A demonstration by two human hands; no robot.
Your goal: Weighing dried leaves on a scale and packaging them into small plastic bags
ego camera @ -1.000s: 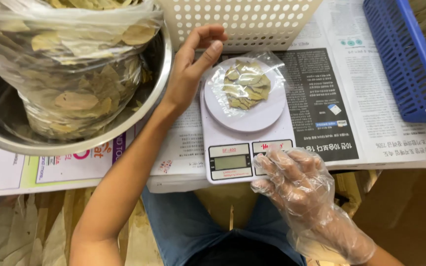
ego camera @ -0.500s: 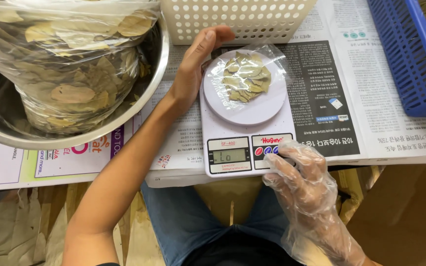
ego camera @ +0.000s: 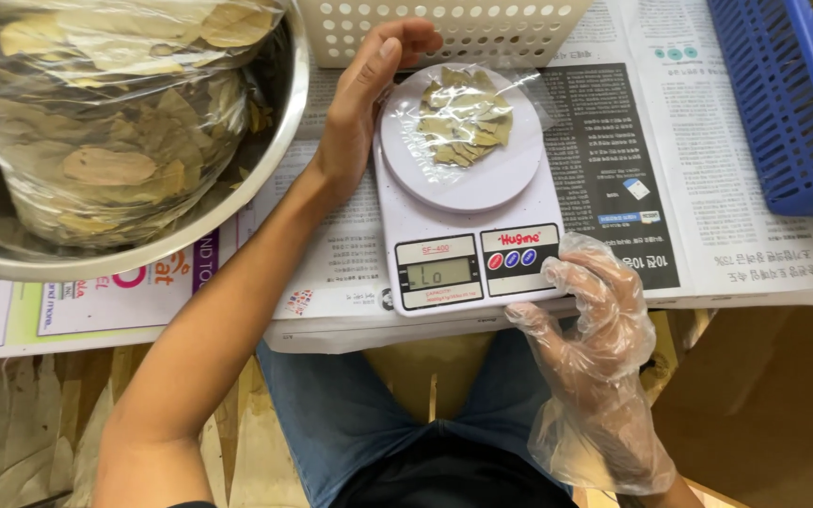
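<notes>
The small clear bag of dried leaves (ego camera: pixel 463 122) is lying on the round white platform of the kitchen scale (ego camera: pixel 468 193), which is sitting on the newspaper (ego camera: pixel 726 160) spread over the table.

In the head view, your left hand (ego camera: pixel 359 103) is standing on its edge just beside the platform's left rim, bare, palm facing the bag. Its fingers (ego camera: pixel 406 38) are curling loosely over the platform's upper left, close to the bag's wrapping; you are gripping nothing, and whether the fingertips are touching the plastic cannot be told. The bag is lying just to the right of those fingers, between them and the newspaper.

Your right hand (ego camera: pixel 595 320), wearing a loose clear plastic glove, is resting at the scale's lower right corner, fingers slightly bent and unclenched, holding nothing, with fingertips (ego camera: pixel 557 273) just beside the coloured buttons. The bag is sitting well above this hand.

To your left, a large metal bowl (ego camera: pixel 275 179) is holding a big plastic sack of leaves (ego camera: pixel 105 122). A white perforated basket (ego camera: pixel 463 28) is standing behind the scale, and a blue basket (ego camera: pixel 783 103) is lying at the far right.
</notes>
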